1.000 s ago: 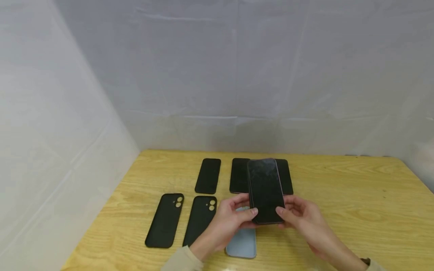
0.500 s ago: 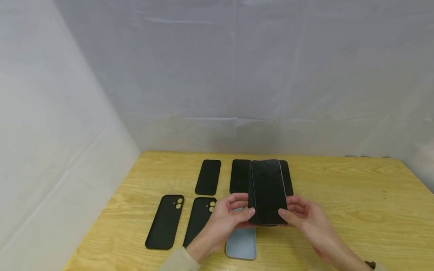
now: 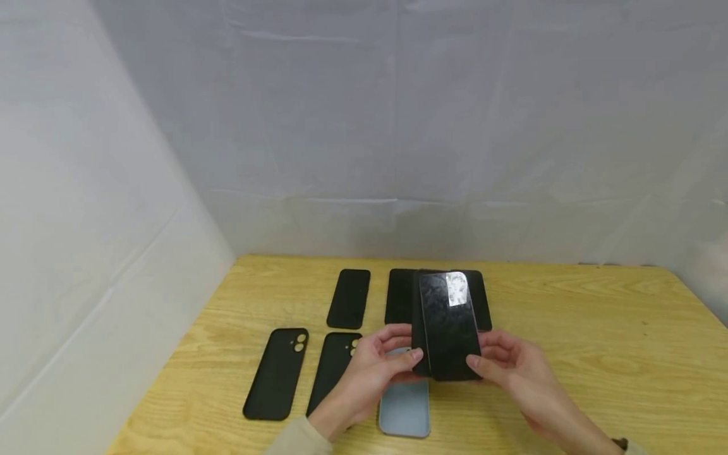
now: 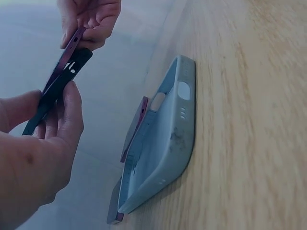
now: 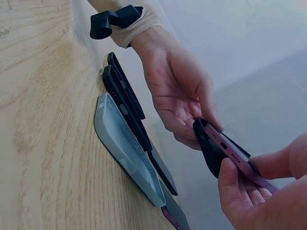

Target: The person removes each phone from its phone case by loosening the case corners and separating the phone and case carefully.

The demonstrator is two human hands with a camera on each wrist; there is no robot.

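Observation:
Above the table in the head view, my left hand (image 3: 372, 373) pinches a black phone case (image 3: 418, 347) by its left side. My right hand (image 3: 514, 366) pinches the lower right edge of a dark-screened phone (image 3: 452, 335), thumb on the screen. The phone lies over the case, shifted right and slightly turned, so a strip of case shows at its left. In the right wrist view, the phone's purple edge (image 5: 235, 154) stands partly out of the case (image 5: 207, 151). Below my hands lies a light blue phone case (image 3: 405, 411), partly hidden by my left hand.
Two black phone cases (image 3: 275, 373) lie at the left of the wooden table (image 3: 586, 354), one partly behind my left arm. Farther back are a phone (image 3: 349, 298) and two more dark phones (image 3: 400, 297), partly covered by the held one. White sheeting (image 3: 364, 126) stands behind.
The phone has shifted right and turned against the case, whose left strip has come into view. A bright reflection now shows on the screen. Both hands keep their hold.

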